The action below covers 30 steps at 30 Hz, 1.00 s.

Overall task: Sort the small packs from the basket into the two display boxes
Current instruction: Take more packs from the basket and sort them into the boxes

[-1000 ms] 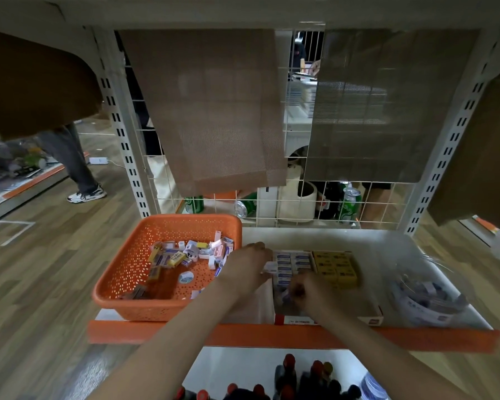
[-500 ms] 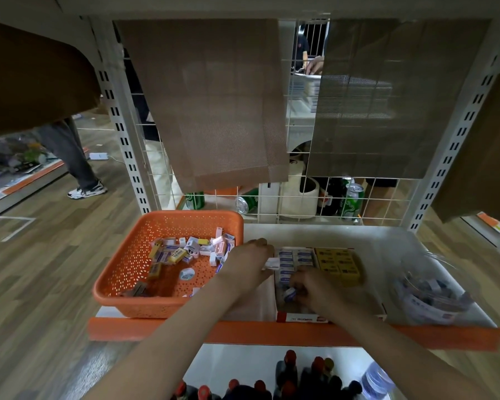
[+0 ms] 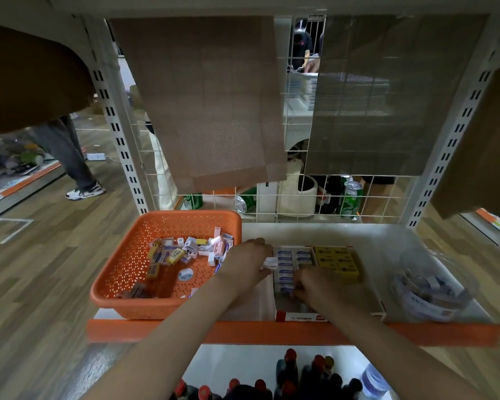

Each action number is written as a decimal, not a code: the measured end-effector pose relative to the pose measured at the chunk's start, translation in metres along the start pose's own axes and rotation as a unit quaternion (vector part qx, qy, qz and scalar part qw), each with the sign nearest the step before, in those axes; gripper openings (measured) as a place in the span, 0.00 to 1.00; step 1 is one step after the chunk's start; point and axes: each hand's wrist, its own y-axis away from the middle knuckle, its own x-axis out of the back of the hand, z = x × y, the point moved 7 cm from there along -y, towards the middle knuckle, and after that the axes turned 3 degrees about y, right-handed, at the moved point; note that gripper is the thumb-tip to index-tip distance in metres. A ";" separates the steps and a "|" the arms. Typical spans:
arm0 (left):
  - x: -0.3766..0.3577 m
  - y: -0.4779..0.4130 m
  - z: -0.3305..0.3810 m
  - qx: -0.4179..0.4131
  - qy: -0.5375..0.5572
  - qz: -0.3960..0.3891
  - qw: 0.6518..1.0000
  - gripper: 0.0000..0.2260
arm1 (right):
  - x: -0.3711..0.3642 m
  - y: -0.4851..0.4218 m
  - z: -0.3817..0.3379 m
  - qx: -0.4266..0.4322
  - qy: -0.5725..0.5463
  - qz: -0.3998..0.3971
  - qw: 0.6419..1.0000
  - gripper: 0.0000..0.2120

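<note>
One head-worn wide-angle view looks forward and down, close over the shelf [image 3: 329,235].

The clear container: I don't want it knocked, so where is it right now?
In the head view, the clear container sits at the shelf's right end, just right of the display box holding yellow packs.

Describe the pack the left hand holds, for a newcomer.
Right of the orange basket sits the display box of blue-white packs. At its left edge the left hand pinches the pack: pale, loose, outside the neat rows.
</note>
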 end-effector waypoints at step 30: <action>-0.013 -0.015 0.054 -0.025 0.086 -0.028 0.996 0.16 | 0.083 0.046 0.088 -0.033 -0.429 0.279 0.859 0.08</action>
